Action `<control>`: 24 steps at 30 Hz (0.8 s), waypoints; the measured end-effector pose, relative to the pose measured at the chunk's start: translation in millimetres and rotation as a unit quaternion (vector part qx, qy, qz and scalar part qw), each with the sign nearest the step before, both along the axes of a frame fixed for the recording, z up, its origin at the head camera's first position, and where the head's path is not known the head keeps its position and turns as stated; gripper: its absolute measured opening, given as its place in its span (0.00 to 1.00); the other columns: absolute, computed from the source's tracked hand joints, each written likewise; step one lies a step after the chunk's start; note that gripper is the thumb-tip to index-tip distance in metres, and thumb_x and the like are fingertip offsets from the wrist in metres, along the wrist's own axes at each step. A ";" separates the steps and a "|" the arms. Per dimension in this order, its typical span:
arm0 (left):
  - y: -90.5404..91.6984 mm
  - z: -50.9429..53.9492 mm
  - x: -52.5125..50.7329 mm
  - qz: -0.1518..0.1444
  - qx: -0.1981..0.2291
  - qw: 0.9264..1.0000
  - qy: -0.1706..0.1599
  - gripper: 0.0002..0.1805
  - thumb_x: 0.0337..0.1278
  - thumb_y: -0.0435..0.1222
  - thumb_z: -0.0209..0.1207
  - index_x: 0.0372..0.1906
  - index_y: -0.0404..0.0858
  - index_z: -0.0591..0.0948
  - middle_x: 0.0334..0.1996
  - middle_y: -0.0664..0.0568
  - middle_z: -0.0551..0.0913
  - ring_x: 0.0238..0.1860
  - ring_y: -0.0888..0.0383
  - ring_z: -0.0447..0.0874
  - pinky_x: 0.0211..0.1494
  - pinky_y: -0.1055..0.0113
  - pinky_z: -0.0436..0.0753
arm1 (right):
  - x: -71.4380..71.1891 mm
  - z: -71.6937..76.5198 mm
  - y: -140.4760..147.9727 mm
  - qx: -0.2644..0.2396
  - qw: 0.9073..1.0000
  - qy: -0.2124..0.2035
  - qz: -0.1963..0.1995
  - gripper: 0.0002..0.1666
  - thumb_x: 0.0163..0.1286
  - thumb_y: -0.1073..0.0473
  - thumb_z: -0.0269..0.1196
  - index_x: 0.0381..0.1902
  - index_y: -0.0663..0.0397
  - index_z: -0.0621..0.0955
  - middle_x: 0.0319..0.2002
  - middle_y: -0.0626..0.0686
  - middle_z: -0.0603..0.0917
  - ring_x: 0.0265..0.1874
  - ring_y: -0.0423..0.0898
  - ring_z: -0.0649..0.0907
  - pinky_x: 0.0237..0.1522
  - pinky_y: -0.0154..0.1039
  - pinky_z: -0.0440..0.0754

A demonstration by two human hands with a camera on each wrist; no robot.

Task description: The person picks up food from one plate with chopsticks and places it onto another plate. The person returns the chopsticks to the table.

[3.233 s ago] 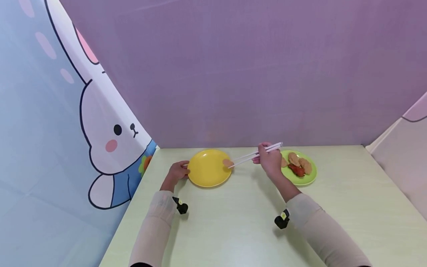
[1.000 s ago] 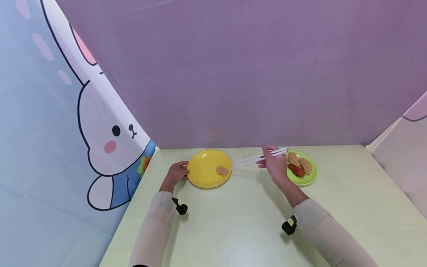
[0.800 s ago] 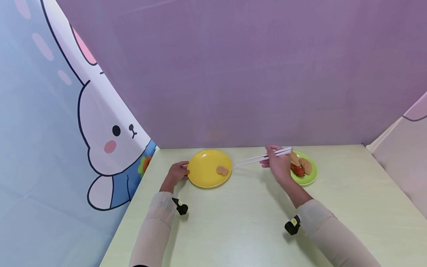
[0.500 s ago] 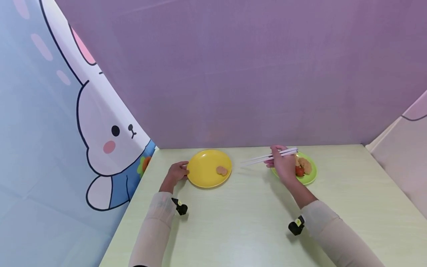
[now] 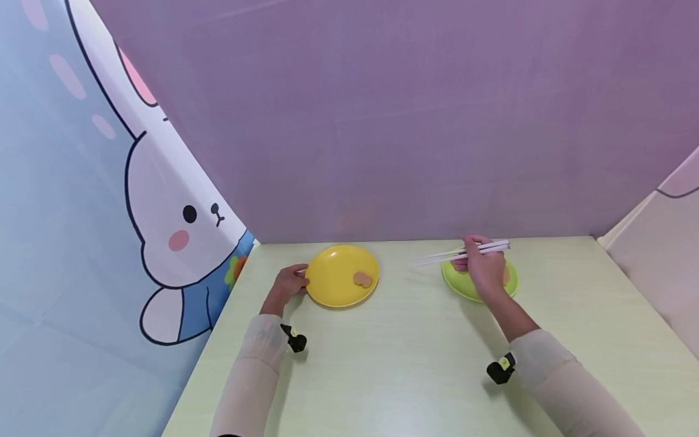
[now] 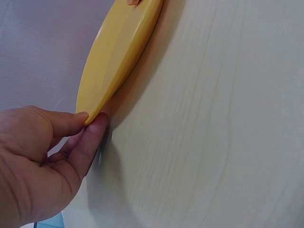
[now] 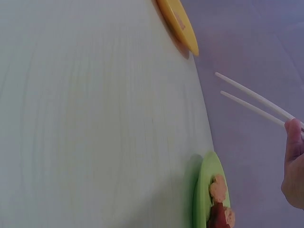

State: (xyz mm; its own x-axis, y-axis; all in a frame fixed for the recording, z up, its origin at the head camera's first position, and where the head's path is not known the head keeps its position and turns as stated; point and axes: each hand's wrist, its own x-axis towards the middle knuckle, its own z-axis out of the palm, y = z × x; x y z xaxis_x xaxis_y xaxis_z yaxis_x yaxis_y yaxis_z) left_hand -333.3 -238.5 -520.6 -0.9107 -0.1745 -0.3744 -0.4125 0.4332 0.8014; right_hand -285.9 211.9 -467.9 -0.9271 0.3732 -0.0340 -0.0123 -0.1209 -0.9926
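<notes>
The left hand [image 5: 289,282] pinches the left rim of the yellow plate [image 5: 333,276], thumb on top and fingers beneath, as the left wrist view shows. A light-brown food piece [image 5: 363,279] lies on the plate's right part. The right hand [image 5: 485,270] holds a pair of white chopsticks [image 5: 442,257], whose tips point left with a small gap and nothing between them. That hand is above the green plate [image 5: 461,286] and hides most of its food in the head view. In the right wrist view, brown pieces [image 7: 218,189] and a red piece [image 7: 217,216] lie on the green plate.
Both plates stand near the back of the pale wooden table [image 5: 382,364], with bare tabletop between them and in front. A purple wall [image 5: 426,121] rises behind. To the left hangs a blue sheet [image 5: 71,243] with a rabbit print.
The right hand has moved right with the chopsticks, from beside the yellow plate to over the green plate. The chopstick tips have left the brown piece, which lies on the yellow plate.
</notes>
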 end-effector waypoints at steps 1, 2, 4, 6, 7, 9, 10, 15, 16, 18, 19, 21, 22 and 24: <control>-0.2 -0.1 0.1 -0.001 0.000 1.000 0.002 0.31 0.63 0.26 0.61 0.72 0.41 0.73 0.60 0.39 0.79 0.44 0.53 0.85 0.45 0.65 0.89 | 0.1 0.0 2.0 -0.005 1.000 0.002 -0.003 0.07 0.74 0.51 0.63 0.42 0.47 0.82 0.18 0.45 0.87 0.15 0.41 0.87 0.20 0.36 0.85; -0.2 0.0 0.3 0.000 0.000 1.000 0.003 0.31 0.63 0.26 0.61 0.72 0.41 0.74 0.60 0.38 0.80 0.44 0.53 0.86 0.45 0.65 0.89 | 0.5 0.2 4.0 -0.011 1.000 0.005 -0.004 0.07 0.74 0.52 0.63 0.42 0.48 0.82 0.18 0.46 0.87 0.16 0.42 0.88 0.20 0.37 0.86; 0.1 0.3 0.8 0.004 -0.001 1.000 0.005 0.31 0.63 0.26 0.61 0.71 0.40 0.74 0.59 0.38 0.80 0.44 0.53 0.86 0.44 0.65 0.89 | 1.3 0.9 8.0 -0.025 1.000 0.012 -0.002 0.08 0.74 0.53 0.63 0.43 0.50 0.82 0.19 0.48 0.87 0.16 0.45 0.88 0.21 0.39 0.86; -0.2 0.3 2.2 0.003 -0.005 1.000 0.007 0.31 0.63 0.26 0.61 0.71 0.40 0.74 0.59 0.38 0.80 0.43 0.54 0.86 0.44 0.66 0.89 | 3.8 1.5 10.7 -0.039 0.999 0.016 -0.002 0.09 0.74 0.53 0.63 0.44 0.52 0.81 0.20 0.51 0.88 0.17 0.48 0.89 0.21 0.42 0.86; -0.5 0.3 2.6 0.003 -0.006 1.000 0.007 0.31 0.63 0.25 0.61 0.71 0.40 0.74 0.59 0.38 0.80 0.43 0.53 0.86 0.43 0.66 0.89 | 5.0 1.8 12.2 -0.039 0.999 0.015 -0.005 0.09 0.74 0.53 0.64 0.44 0.52 0.81 0.21 0.52 0.88 0.17 0.48 0.89 0.22 0.42 0.87; -0.4 0.2 2.7 0.004 -0.009 1.000 0.006 0.30 0.63 0.26 0.62 0.71 0.40 0.75 0.59 0.39 0.81 0.43 0.54 0.85 0.43 0.66 0.89 | 7.1 2.4 15.0 -0.033 0.999 0.008 -0.011 0.09 0.74 0.52 0.63 0.44 0.51 0.82 0.21 0.52 0.88 0.17 0.48 0.89 0.23 0.43 0.87; -0.7 0.3 2.8 0.002 -0.011 1.000 0.006 0.30 0.63 0.26 0.62 0.71 0.40 0.75 0.59 0.39 0.80 0.43 0.54 0.85 0.43 0.66 0.88 | 8.2 2.7 16.3 -0.026 1.000 0.001 -0.016 0.10 0.74 0.51 0.63 0.44 0.50 0.82 0.21 0.51 0.88 0.17 0.47 0.89 0.24 0.43 0.87; -1.7 1.5 3.2 0.001 -0.013 1.000 0.000 0.30 0.64 0.27 0.62 0.71 0.41 0.74 0.59 0.39 0.80 0.43 0.54 0.85 0.44 0.66 0.89 | 12.2 3.0 23.9 -0.005 0.999 -0.020 -0.029 0.15 0.73 0.48 0.64 0.47 0.52 0.82 0.22 0.46 0.87 0.19 0.44 0.89 0.26 0.43 0.88; -1.9 2.1 3.8 0.000 -0.013 1.000 0.000 0.30 0.64 0.27 0.62 0.71 0.41 0.74 0.59 0.39 0.80 0.43 0.54 0.85 0.44 0.66 0.89 | 12.8 3.0 25.3 -0.007 0.999 -0.022 -0.031 0.15 0.73 0.48 0.64 0.47 0.52 0.82 0.22 0.46 0.87 0.19 0.44 0.89 0.25 0.43 0.87; -2.2 2.9 4.7 -0.002 -0.013 1.000 0.002 0.30 0.64 0.27 0.61 0.71 0.41 0.74 0.59 0.39 0.80 0.43 0.54 0.85 0.44 0.66 0.89 | 13.8 2.6 28.0 -0.012 0.999 -0.022 -0.033 0.13 0.73 0.49 0.64 0.46 0.51 0.82 0.22 0.46 0.87 0.19 0.43 0.89 0.24 0.41 0.87; -2.2 3.6 5.4 -0.003 -0.012 1.000 0.003 0.30 0.64 0.27 0.61 0.71 0.41 0.74 0.59 0.39 0.80 0.43 0.54 0.85 0.44 0.66 0.89 | 14.4 2.4 29.2 -0.012 0.999 -0.023 -0.035 0.10 0.74 0.49 0.63 0.44 0.48 0.82 0.22 0.46 0.87 0.18 0.42 0.89 0.23 0.41 0.87; -2.3 3.9 6.1 -0.003 -0.010 1.000 0.003 0.29 0.64 0.27 0.61 0.70 0.41 0.75 0.59 0.39 0.80 0.43 0.54 0.85 0.44 0.66 0.88 | 15.3 1.3 31.7 -0.011 0.999 -0.019 -0.040 0.09 0.74 0.50 0.63 0.45 0.49 0.82 0.21 0.45 0.87 0.18 0.42 0.88 0.21 0.39 0.86; -2.4 3.9 6.5 -0.003 -0.010 1.000 0.003 0.29 0.64 0.27 0.61 0.70 0.41 0.75 0.59 0.39 0.80 0.43 0.54 0.85 0.44 0.66 0.88 | 15.7 0.6 32.9 -0.016 0.999 -0.016 -0.041 0.09 0.74 0.51 0.63 0.45 0.49 0.82 0.21 0.46 0.87 0.18 0.42 0.88 0.20 0.38 0.86; -2.3 3.7 6.8 -0.002 -0.012 1.000 0.001 0.29 0.64 0.27 0.61 0.70 0.42 0.75 0.59 0.40 0.80 0.43 0.54 0.85 0.45 0.66 0.89 | 16.9 -0.4 35.3 -0.017 0.999 -0.012 -0.045 0.09 0.74 0.51 0.63 0.45 0.48 0.81 0.21 0.45 0.87 0.18 0.42 0.88 0.20 0.37 0.85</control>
State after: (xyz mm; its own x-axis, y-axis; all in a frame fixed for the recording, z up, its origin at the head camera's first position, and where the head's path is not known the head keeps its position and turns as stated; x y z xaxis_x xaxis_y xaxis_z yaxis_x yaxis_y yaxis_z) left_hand -326.5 -240.8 -517.0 -0.9120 -0.1794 -0.3689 -0.4094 0.4549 0.7908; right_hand -269.0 247.3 -468.4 -0.8891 0.4524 -0.0701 -0.0003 -0.1538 -0.9881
